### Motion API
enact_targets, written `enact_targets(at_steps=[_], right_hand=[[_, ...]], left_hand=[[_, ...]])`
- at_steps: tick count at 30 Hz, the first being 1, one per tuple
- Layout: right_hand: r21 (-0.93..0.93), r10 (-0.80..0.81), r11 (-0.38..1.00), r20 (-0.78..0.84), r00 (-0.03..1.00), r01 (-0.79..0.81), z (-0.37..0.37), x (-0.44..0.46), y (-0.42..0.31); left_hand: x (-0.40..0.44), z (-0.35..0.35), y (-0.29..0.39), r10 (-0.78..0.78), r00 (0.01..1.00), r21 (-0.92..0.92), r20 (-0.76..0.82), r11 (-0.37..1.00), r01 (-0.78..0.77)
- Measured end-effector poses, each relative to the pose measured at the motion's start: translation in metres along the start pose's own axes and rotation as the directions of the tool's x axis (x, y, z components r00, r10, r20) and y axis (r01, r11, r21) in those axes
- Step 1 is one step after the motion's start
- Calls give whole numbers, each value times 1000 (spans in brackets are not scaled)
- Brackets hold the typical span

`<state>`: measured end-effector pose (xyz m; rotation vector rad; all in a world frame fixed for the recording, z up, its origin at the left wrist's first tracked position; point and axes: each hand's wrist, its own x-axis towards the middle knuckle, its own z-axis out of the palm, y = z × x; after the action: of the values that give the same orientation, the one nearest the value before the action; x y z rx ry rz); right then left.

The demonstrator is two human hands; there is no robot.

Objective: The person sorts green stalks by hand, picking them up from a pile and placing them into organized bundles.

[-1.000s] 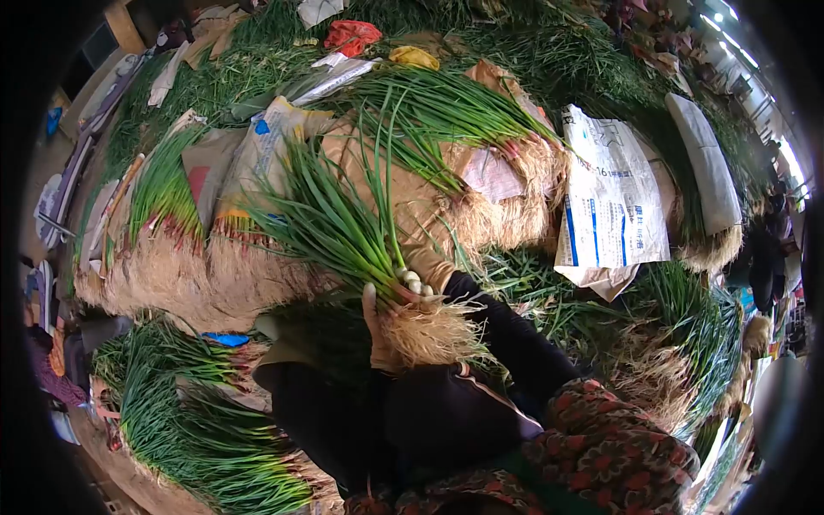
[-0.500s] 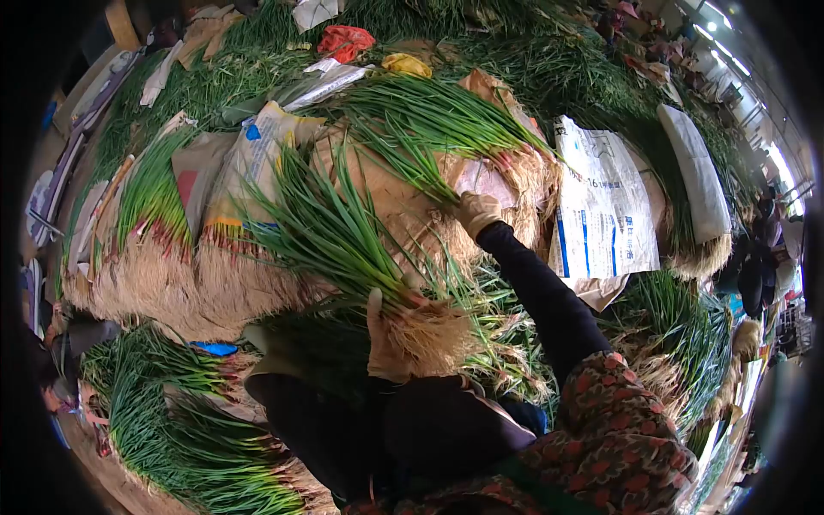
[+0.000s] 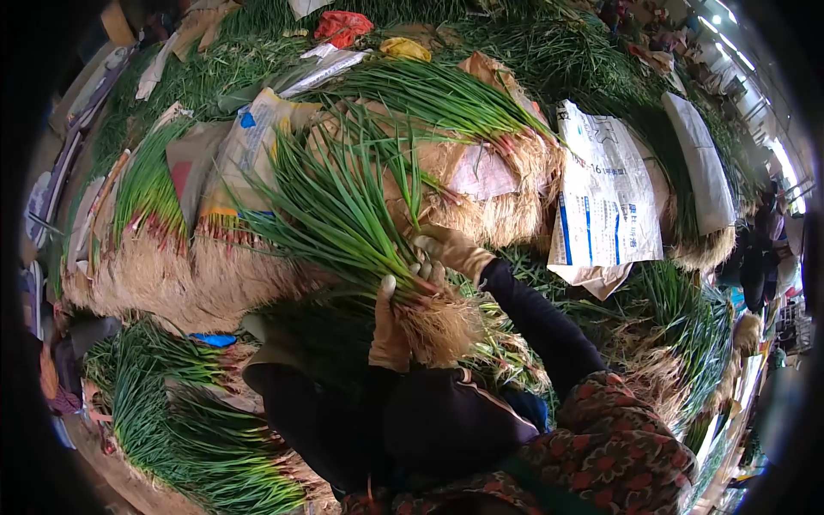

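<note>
My left hand [image 3: 393, 322], in a pale work glove, is closed around a thick bunch of green onions [image 3: 348, 227]. Their long leaves fan up and left, while the tan roots hang to the lower right. My right hand [image 3: 457, 251], gloved too, is closed at the bunch's right side, just above the left fingertips. Its fingers pinch upright green onion stalks there; how many is hidden. Behind, more green onions [image 3: 438, 99] lie over a brown sheet with their reddish stems to the right, beside a pinkish sheet [image 3: 485, 174].
A white printed sack [image 3: 605, 193] drapes over the heap at right, and another printed sack [image 3: 245, 159] lies at left. Red [image 3: 343, 28] and yellow plastic bags [image 3: 405, 49] rest farther back. Rooted green onions [image 3: 215, 455] are piled at lower left.
My right hand has come down and left from the pile behind to the bunch. My left hand keeps its hold, and the bunch has shifted slightly.
</note>
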<state>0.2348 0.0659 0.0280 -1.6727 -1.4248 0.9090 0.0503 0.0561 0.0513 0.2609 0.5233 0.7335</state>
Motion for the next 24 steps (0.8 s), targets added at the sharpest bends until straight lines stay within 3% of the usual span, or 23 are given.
enact_targets(at_steps=[2, 4, 5, 6, 7, 8, 10, 11, 14, 19, 22, 23, 24], right_hand=[[167, -85, 983, 44, 995, 77, 23, 24, 26], [-365, -58, 928, 41, 997, 69, 28, 27, -2], [-522, -13, 851, 97, 995, 62, 23, 24, -18], [-664, 42, 745, 146, 988, 67, 21, 22, -27], [-573, -236, 791, 42, 971, 217, 25, 6, -8], [-455, -192, 878, -54, 980, 147, 25, -2, 12], [-181, -60, 983, -227, 972, 18, 22, -14, 34], [-183, 35, 979, -261, 965, -85, 23, -18, 34], [-224, 233, 919, -359, 904, -326, 30, -20, 19], [-318, 242, 834, -526, 815, -452, 64, 3, 54], [-569, 272, 652, -440, 856, -500, 41, 20, 118], [-298, 304, 839, -436, 847, -455, 23, 6, 144], [-460, 271, 810, -256, 928, -363, 8, -3, 148]], left_hand=[[-1, -15, 1, -11, 998, 128, 65, 992, 3], [-8, -9, 4, -2, 1000, 166, -17, 986, 4], [-10, -7, 7, 6, 999, 187, -54, 982, 5], [-8, -12, 7, -9, 1000, 151, 6, 989, 8], [-6, -19, 7, -22, 998, 112, 67, 994, 15], [-5, -25, 5, -36, 991, 74, 130, 997, 27], [-14, -3, 4, -63, 998, -95, 22, 993, 65], [-18, 5, 4, -83, 996, -177, -31, 981, 77], [-4, -25, -6, -69, 989, -79, 131, 994, 80], [-15, -12, -6, -67, 996, -117, 51, 990, 73], [-16, -12, -6, -30, 999, -220, 28, 975, 36], [-13, -17, -6, 0, 999, -254, 34, 967, 9], [-5, -33, -7, 3, 995, -255, 100, 967, 23]])
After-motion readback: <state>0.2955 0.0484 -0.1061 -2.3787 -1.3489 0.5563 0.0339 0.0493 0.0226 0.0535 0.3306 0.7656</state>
